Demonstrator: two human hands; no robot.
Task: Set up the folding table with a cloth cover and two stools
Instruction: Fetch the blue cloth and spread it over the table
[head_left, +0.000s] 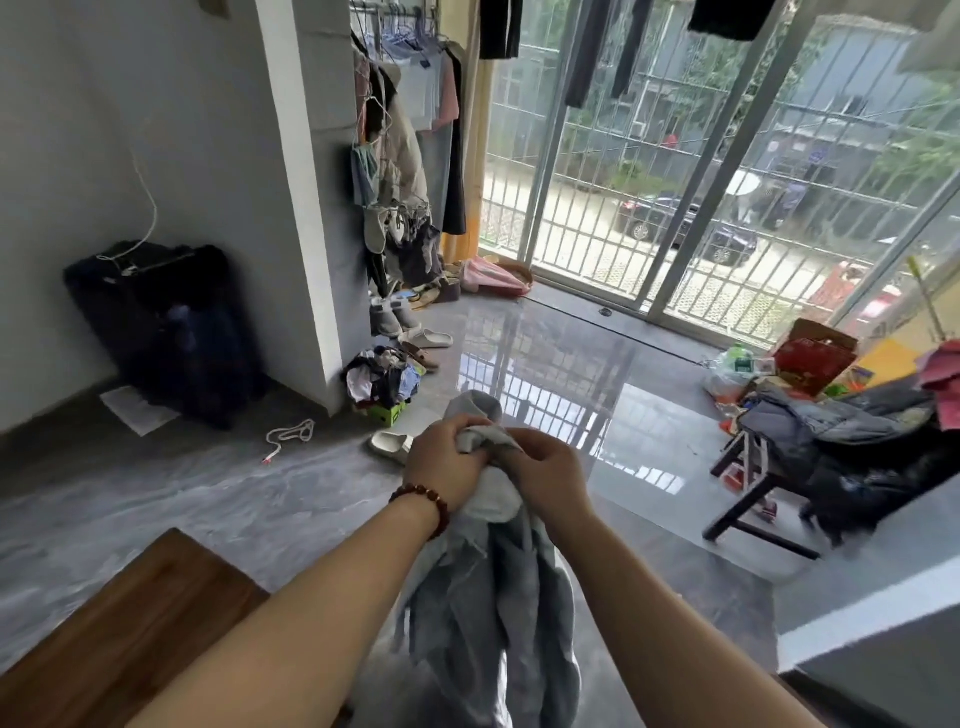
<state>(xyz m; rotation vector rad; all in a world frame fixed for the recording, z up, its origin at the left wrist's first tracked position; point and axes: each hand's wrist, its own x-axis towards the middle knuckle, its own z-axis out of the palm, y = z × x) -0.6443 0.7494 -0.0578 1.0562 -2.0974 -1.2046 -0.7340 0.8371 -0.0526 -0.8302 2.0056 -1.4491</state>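
Bunching a pale blue-grey cloth at the centre of the view, both hands hold it side by side: the left hand has its grip curled round the top folds, and the right hand pinches the fabric just beside it, the two hands touching. The rest of the cloth hangs down between the forearms toward 6 o'clock, above the grey floor. A beaded bracelet circles the left wrist. A brown wooden tabletop shows at 7 o'clock, beside the left forearm and apart from the cloth. At 3 o'clock a dark stool stands on the floor, heaped with clothes. A pale slipper lies just beyond the left hand at 10 o'clock, with a white cable further out at 9. A dark suitcase stands against the wall at 10 o'clock, and a barred window fills 1 o'clock.
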